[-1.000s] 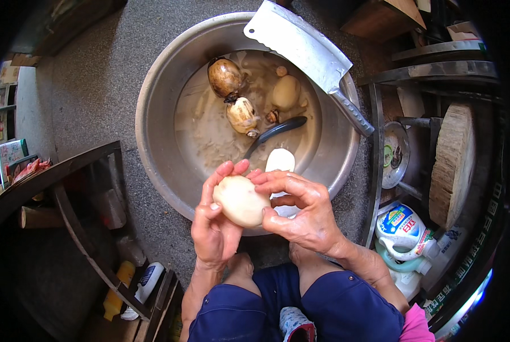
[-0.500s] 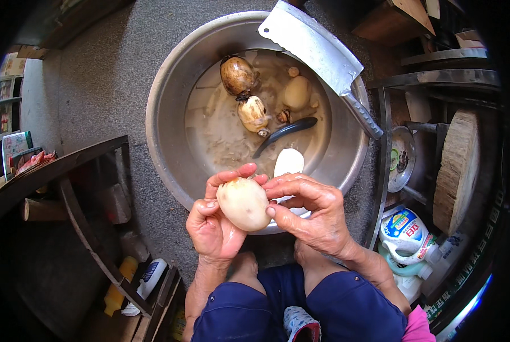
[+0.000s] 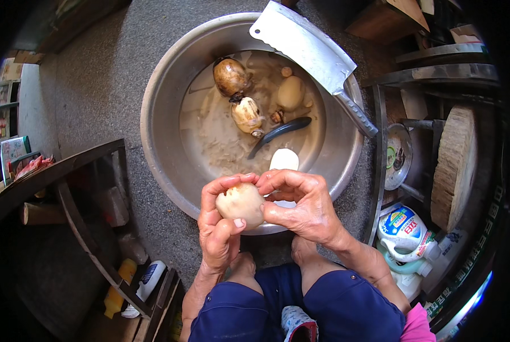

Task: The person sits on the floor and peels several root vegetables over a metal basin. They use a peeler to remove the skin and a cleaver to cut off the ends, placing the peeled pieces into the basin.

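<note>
Peeled pale root piece (image 3: 241,203) sits between both hands at 6 o'clock of the metal basin (image 3: 163,142), over its near rim. Left hand (image 3: 219,233) cups it from below, fingers curled closed around it. Right hand (image 3: 300,205) grips its other side, fingers bent over the top. Inside the basin lie two brown unpeeled roots (image 3: 231,77), a pale peeled one (image 3: 291,92) and a dark peeler (image 3: 280,132). At 1 o'clock a cleaver (image 3: 306,48) rests across the rim.
</note>
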`<action>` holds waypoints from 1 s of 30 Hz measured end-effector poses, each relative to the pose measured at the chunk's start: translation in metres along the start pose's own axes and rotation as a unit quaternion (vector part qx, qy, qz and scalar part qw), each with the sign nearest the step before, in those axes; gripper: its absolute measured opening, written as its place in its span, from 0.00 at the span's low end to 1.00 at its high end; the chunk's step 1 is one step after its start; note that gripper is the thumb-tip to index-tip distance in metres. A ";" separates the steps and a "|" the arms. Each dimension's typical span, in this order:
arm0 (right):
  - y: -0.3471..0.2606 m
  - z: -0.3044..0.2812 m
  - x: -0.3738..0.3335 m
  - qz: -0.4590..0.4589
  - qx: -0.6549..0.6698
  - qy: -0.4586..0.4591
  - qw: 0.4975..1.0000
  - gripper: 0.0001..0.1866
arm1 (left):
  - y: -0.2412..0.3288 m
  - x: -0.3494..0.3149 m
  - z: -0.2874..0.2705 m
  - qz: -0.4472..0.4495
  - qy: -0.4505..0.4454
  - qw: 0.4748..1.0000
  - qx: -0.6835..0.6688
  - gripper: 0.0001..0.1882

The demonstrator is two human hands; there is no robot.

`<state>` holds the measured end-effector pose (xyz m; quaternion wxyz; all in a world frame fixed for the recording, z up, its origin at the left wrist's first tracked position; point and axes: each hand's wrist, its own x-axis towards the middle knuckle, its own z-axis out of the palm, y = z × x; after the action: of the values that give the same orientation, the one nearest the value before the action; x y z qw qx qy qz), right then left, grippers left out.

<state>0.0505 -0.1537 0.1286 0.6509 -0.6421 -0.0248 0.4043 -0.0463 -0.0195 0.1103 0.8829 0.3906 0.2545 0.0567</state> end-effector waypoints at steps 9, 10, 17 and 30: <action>-0.003 0.001 0.000 0.025 0.062 0.025 0.997 0.12 | 0.004 0.002 0.007 0.006 0.007 1.000 -0.008 0.32; -0.003 0.001 0.000 0.025 0.056 0.022 0.998 0.12 | 0.004 0.001 0.007 0.001 0.013 1.000 -0.012 0.32; 0.010 0.007 0.002 0.010 0.058 0.027 0.998 0.12 | -0.001 -0.002 -0.001 0.026 0.009 0.997 0.078 0.32; 0.017 0.001 0.004 0.009 -0.043 0.043 0.998 0.07 | 0.004 0.004 0.000 -0.045 0.046 0.995 -0.072 0.31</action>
<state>0.0440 -0.1533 0.1123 0.6191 -0.6868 -0.0081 0.3806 -0.0420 -0.0154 0.1117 0.8978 0.3113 0.3069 0.0529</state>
